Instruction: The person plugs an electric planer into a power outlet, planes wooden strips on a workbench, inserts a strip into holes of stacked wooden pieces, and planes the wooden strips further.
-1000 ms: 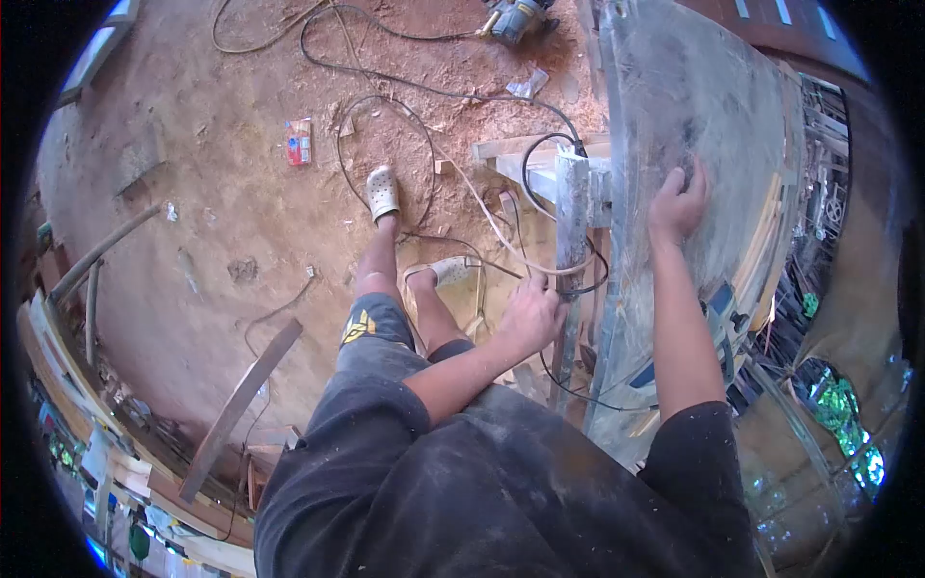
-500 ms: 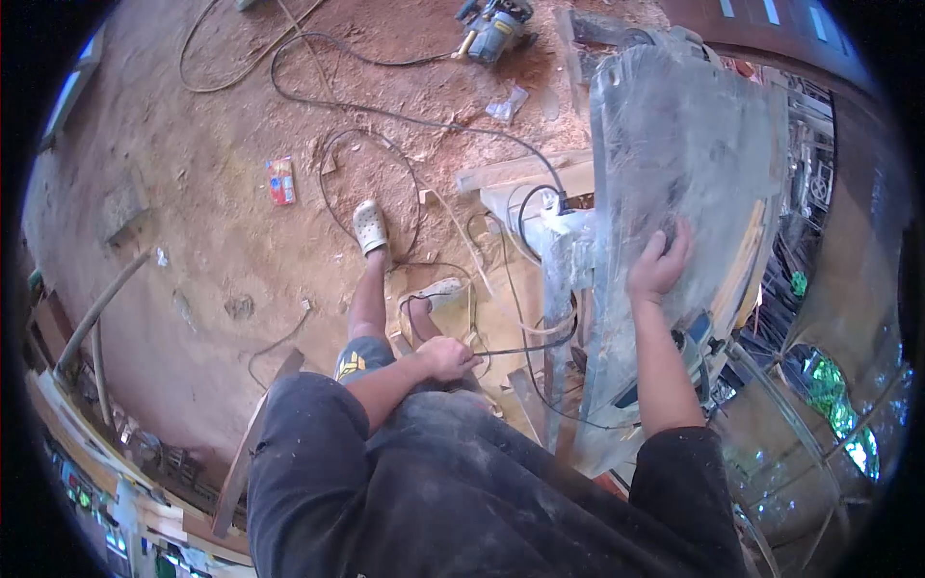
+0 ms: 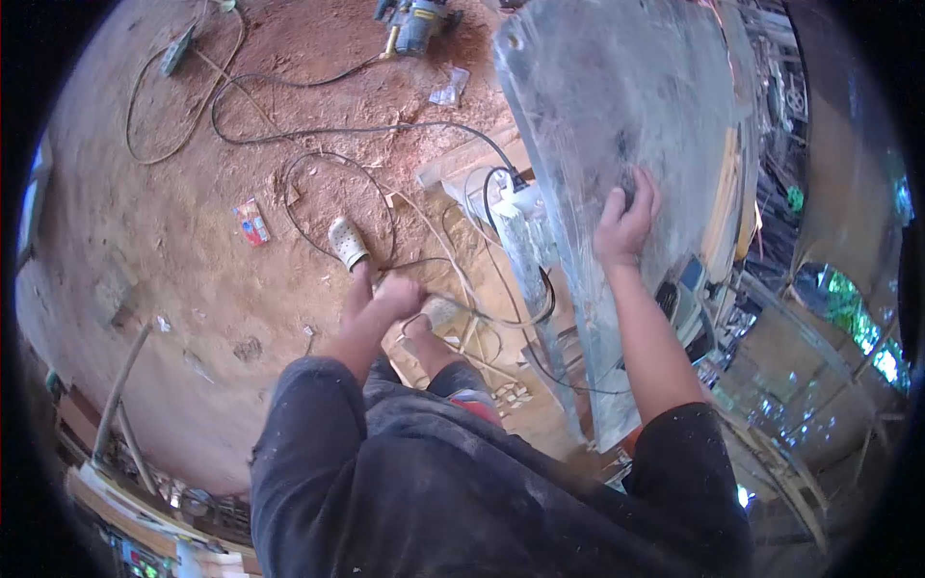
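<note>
My left hand [image 3: 397,297] is closed around a cable, slightly blurred, in front of my legs. From it the cable [image 3: 496,317] runs right toward the metal post under the table's edge. My right hand [image 3: 626,220] lies on the dusty grey tabletop [image 3: 597,106], its thumb and bent fingers apart around a dark patch; nothing held is visible there. A black plug [image 3: 518,181] sits by the post near the table's left edge.
A power tool [image 3: 417,27] lies on the dirt floor at the top, its black cord looping toward the table. A red packet [image 3: 251,223] and a clear wrapper [image 3: 450,87] lie nearby. Wood strips [image 3: 723,197] rest along the table's right side.
My left hand has moved from beside the post leftward and away, drawing the cable with it. My right hand has stayed on the tabletop. The whole view has shifted and turned.
</note>
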Motion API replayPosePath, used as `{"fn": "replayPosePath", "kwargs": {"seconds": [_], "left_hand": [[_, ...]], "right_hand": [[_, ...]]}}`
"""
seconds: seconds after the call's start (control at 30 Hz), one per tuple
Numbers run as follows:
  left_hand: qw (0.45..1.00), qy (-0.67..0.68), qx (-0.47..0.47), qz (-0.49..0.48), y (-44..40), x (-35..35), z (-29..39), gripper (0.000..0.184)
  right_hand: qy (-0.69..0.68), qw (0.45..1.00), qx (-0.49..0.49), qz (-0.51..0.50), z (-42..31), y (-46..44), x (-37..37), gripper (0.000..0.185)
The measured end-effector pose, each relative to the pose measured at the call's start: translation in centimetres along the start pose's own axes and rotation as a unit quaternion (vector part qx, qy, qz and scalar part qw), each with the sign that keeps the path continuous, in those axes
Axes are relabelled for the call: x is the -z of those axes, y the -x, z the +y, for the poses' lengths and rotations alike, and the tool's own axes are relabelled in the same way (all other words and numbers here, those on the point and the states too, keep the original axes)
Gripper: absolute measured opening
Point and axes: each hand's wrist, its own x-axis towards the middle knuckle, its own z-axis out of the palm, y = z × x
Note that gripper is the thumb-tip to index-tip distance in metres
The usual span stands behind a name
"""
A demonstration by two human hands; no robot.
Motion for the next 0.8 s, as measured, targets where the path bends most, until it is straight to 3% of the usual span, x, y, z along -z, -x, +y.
{"fn": "replayPosePath", "kwargs": {"seconds": [0.1, 0.2, 0.27, 0.3, 0.37, 0.43, 0.47, 0.5, 0.53, 0.57, 0.6, 0.63, 0.67, 0.7, 0.73, 0.77, 0.8], "left_hand": [[0.988, -0.087, 0.081, 0.098, -3.7, 2.9, -3.1, 0.022], [0.978, -0.093, 0.085, 0.168, -1.3, 7.6, -3.6, 0.02], [0.951, -0.041, 0.119, 0.282, 0.5, 9.4, -3.6, 0.019], [0.949, -0.059, 0.114, 0.287, 1.1, 9.2, -4.1, 0.019], [0.942, 0.083, 0.136, 0.296, 2.3, 8.6, -4.7, 0.027], [0.92, 0.072, 0.079, 0.377, 5.4, 6.9, -4.6, 0.04], [0.942, -0.076, 0.036, 0.325, 4.8, 3.9, -9.0, 0.049], [0.922, 0.042, 0.016, 0.384, 10.0, 5.8, -3.9, 0.053], [0.91, 0.058, 0.041, 0.409, 10.6, 2.9, -5.7, 0.055], [0.918, 0.188, 0.159, 0.31, 13.9, 2.8, -3.3, 0.059], [0.89, 0.22, 0.179, 0.357, 14.6, -1.2, -6.2, 0.059], [0.87, 0.313, 0.223, 0.309, 16.6, -2.3, -5.9, 0.05], [0.85, 0.249, 0.209, 0.414, 17.4, -7.0, -8.8, 0.037], [0.861, 0.164, 0.303, 0.373, 20.1, -9.0, -7.7, 0.04], [0.835, 0.191, 0.378, 0.35, 21.1, -12.3, -9.1, 0.047], [0.805, 0.238, 0.464, 0.283, 24.0, -11.8, -3.4, 0.049], [0.793, 0.292, 0.428, 0.322, 23.6, -15.8, -6.1, 0.049]], "right_hand": [[-0.006, 1.0, -0.019, 0.012, -0.2, 0.0, -0.1, 0.042], [-0.003, 0.999, -0.002, 0.035, 0.5, 0.3, -0.5, 0.04], [0.005, 0.998, 0.014, 0.055, 1.1, 0.3, -0.9, 0.04], [0.019, 0.999, 0.0, 0.049, 1.0, 0.1, -1.0, 0.041], [0.005, 0.998, -0.039, 0.039, 0.1, 0.8, -0.7, 0.044], [0.012, 0.994, -0.065, 0.093, -0.7, 2.4, -2.1, 0.047], [-0.124, 0.988, -0.062, 0.072, -1.4, 3.7, -1.1, 0.041], [-0.22, 0.973, -0.07, -0.02, -3.8, 5.9, 2.8, 0.039], [-0.36, 0.916, -0.14, -0.112, -5.9, 9.0, 5.8, 0.036], [-0.419, 0.893, -0.143, -0.077, -6.1, 13.9, 3.9, 0.032], [-0.445, 0.869, -0.109, -0.188, -6.9, 16.8, 9.9, 0.034], [-0.413, 0.883, -0.066, -0.214, -6.5, 21.1, 10.3, 0.034], [-0.434, 0.841, -0.064, -0.315, -5.5, 24.8, 12.6, 0.031], [-0.408, 0.868, -0.017, -0.282, -4.5, 27.7, 16.0, 0.025], [-0.446, 0.853, -0.066, -0.263, -2.6, 32.3, 15.6, 0.023], [-0.442, 0.856, -0.117, -0.242, -0.7, 35.2, 17.6, 0.022], [-0.424, 0.847, -0.216, -0.237, 1.5, 38.0, 18.8, 0.02]]}}
